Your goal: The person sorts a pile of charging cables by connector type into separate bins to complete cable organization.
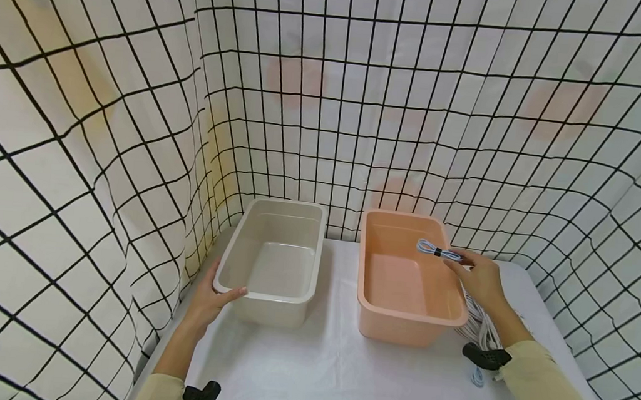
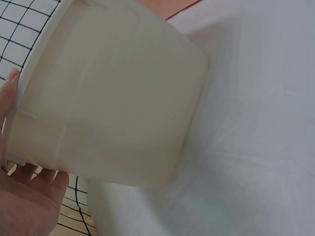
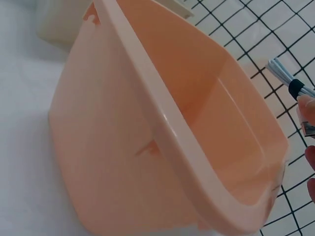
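Right hand (image 1: 481,278) with blue cable (image 1: 437,251) above right edge (image 1: 462,304) of orange tub (image 1: 398,327)

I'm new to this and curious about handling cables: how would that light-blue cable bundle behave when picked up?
The light-blue cable bundle is probably springy rather than floppy: the right hand pinches one end, yet its far end barely droops. It looks light, being just a few thin strands. The black tie around its middle should keep it from unravelling.
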Available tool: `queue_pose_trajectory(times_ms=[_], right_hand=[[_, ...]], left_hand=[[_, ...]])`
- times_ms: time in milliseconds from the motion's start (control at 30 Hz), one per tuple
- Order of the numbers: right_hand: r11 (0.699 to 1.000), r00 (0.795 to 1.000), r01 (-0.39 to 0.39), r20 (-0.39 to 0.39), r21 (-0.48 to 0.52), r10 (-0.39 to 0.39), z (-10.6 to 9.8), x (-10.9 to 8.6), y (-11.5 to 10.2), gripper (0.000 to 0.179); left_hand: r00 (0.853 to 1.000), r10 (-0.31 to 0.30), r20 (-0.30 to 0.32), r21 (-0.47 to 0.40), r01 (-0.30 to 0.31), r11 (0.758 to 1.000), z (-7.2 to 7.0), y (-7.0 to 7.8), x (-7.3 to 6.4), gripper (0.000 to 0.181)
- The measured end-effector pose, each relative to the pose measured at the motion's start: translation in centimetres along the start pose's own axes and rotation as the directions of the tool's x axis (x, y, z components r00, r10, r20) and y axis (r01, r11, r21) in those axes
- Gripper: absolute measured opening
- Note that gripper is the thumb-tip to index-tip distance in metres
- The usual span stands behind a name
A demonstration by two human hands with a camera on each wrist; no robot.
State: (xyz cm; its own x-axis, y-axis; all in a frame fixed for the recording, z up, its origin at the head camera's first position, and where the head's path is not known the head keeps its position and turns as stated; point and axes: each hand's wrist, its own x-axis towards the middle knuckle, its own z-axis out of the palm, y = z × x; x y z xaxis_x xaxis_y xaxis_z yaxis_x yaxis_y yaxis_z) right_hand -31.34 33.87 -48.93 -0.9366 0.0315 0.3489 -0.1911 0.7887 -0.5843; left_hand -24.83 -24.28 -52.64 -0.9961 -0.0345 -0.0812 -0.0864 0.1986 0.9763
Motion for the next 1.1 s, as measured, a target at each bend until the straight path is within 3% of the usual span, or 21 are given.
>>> queue_pose_trajectory(times_ms=[167,667,1100], right_hand=[[1.0,1.0,0.007,0.005,0.012,-0.007,0.7,0.6,-0.8,0.044],[0.991,0.995,0.101,-0.003,0.083,-0.101,3.1,2.4,-2.9,0.037],[0.991,0.998,0.061,0.015,0.116,-0.063,4.5,3.9,-5.1,0.039]], left_hand=[[1.0,0.01,-0.016,0.003,-0.01,1.0,0.0,-1.2,0.6,0.112],[0.999,0.036,-0.017,-0.024,-0.036,0.999,0.0,-1.3,0.5,0.111],[0.998,0.053,-0.024,-0.023,-0.054,0.998,0.1,-1.2,0.5,0.108]])
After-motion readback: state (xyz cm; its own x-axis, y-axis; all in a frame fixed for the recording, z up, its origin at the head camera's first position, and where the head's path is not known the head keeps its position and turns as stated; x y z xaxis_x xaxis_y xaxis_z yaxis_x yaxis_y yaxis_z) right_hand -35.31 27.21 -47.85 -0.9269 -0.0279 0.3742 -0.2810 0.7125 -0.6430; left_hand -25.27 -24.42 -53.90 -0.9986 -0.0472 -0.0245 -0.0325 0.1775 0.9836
